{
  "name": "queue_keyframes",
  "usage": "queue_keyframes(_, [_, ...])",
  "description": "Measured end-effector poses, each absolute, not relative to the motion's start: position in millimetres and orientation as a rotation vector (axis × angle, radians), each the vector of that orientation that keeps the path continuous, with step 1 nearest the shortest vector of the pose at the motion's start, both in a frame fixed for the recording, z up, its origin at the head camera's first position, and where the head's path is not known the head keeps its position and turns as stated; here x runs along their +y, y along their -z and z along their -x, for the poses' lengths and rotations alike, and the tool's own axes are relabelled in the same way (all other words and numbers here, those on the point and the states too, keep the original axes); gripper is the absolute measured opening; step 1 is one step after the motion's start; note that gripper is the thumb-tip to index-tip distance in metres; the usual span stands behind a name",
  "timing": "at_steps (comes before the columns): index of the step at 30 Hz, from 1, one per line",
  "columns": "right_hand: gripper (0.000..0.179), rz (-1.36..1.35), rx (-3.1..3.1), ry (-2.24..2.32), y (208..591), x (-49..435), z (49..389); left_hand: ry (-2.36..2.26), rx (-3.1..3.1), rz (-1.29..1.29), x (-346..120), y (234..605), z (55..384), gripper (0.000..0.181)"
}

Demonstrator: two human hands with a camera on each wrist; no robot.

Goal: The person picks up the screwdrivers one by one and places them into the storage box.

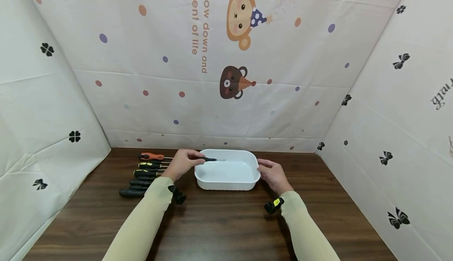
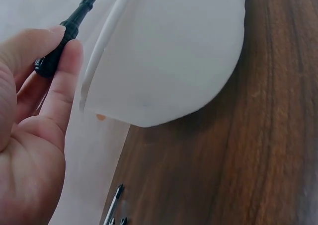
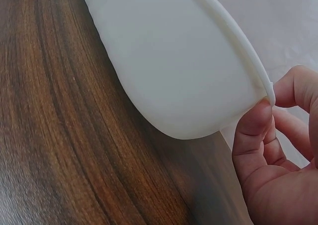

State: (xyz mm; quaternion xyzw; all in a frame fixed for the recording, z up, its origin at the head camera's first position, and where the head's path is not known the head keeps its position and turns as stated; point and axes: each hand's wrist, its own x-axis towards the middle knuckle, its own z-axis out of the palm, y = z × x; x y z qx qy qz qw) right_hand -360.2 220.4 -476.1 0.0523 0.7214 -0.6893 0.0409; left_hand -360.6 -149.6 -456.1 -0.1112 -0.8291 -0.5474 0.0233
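A white rectangular tub (image 1: 226,185) with rounded corners stands on the table near the back wall. My left hand (image 1: 183,163) pinches a small screwdriver (image 1: 209,159) by its dark handle, the thin shaft pointing right over the tub's inside. In the left wrist view the thumb and fingers close round the screwdriver's handle (image 2: 63,42), beside the tub's rim. My right hand (image 1: 274,174) is at the tub's right end. In the right wrist view its thumb and fingers pinch the rim (image 3: 270,88).
Left of the tub lies a row of several screwdrivers (image 1: 143,173), one with an orange handle (image 1: 152,156), the others black or black and yellow. Their shafts point toward the tub. Printed cloth walls (image 1: 198,107) border the brown wooden table (image 1: 219,221) at the back and sides.
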Motion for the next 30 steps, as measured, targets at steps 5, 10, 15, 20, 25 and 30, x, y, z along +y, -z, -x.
queue_keyframes(5, [0.043,-0.156,2.211,2.116,477,221,361,1.687,-2.603,0.311,-141,454,369,0.022])
queue_keyframes(10, [0.043,-0.162,2.206,2.123,477,221,361,1.694,-2.625,0.282,-133,450,375,0.021])
queue_keyframes(15, [0.042,-0.149,2.209,2.120,477,220,361,1.701,-2.659,0.228,-127,447,378,0.019])
queue_keyframes(20, [0.043,-0.152,2.197,2.130,476,220,361,1.707,-2.672,0.206,-121,444,381,0.018])
queue_keyframes(25, [0.044,-0.135,2.185,2.112,470,220,358,1.666,-2.693,0.189,-113,443,387,0.014])
queue_keyframes(30, [0.042,-0.141,2.219,2.111,476,220,361,1.601,-2.752,0.136,-107,440,391,0.012])
